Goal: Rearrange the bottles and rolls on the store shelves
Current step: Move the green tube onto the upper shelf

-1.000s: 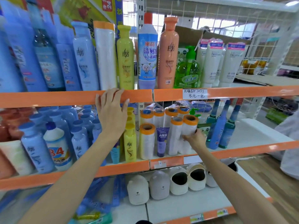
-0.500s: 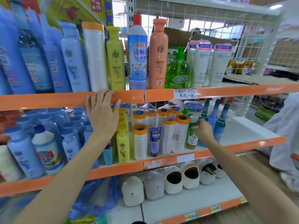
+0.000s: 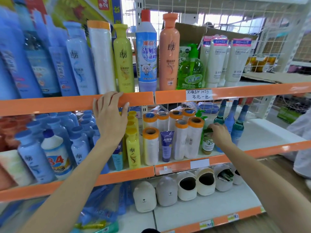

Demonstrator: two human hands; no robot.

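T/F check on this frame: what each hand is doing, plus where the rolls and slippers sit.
1. The left hand rests on the orange edge of the upper shelf. True.
2. The right hand grips an orange-capped roll. False: its fingers are on a small green-labelled bottle beside the rolls.
3. The slippers sit on the bottom shelf. True.
4. The green pump bottle lies on its side. False: it stands upright.
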